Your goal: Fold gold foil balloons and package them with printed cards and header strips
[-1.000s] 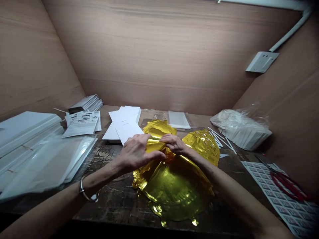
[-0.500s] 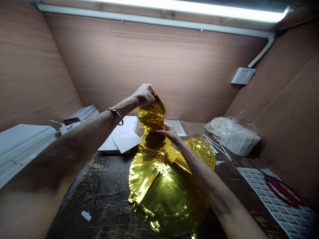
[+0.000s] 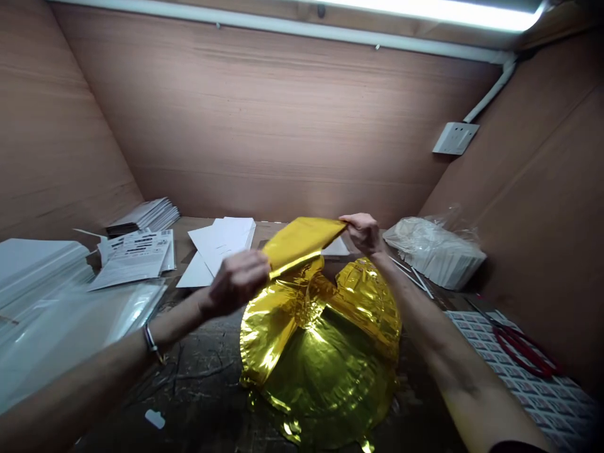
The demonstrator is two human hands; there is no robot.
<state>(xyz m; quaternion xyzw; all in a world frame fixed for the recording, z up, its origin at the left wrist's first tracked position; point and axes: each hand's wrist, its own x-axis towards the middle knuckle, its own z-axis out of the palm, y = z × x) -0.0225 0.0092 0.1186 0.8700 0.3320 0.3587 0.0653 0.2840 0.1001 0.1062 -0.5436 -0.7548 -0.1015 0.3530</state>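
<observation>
Two-handed grip: left hand (image 3: 238, 283) and right hand (image 3: 363, 231) pinching opposite corners of gold foil balloon (image 3: 321, 371), above table (image 3: 202, 371).

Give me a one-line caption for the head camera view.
Left hand and right hand lift a gold foil balloon's edge over a workbench.

Panelled walls (image 3: 264, 119), bright tube light (image 3: 425, 7) overhead, white wall socket (image 3: 455, 138) (apparently plastic)
</observation>
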